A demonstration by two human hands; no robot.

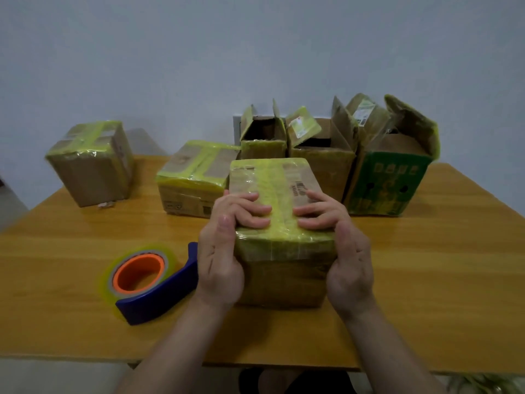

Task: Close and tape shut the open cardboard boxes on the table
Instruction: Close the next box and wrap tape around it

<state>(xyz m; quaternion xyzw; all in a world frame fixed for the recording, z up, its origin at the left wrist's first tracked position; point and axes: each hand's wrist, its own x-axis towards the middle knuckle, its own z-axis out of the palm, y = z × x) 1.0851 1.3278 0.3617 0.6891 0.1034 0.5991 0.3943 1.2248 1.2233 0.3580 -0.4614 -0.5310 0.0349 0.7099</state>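
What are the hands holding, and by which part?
Both grip the taped box at its near top corners: left hand on the left, right hand on the right, fingers curled over the top.

Plain pale wall [255, 52] behind wooden table [56, 251].

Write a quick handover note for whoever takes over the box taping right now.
Hands: left hand and right hand both grip the front box, fingers over its taped top.
Tool: tape dispenser lies on the table, left of that box.
Done: front box, far-left box, middle box are taped.
Left: small open box, brown open box, green open box at the back.
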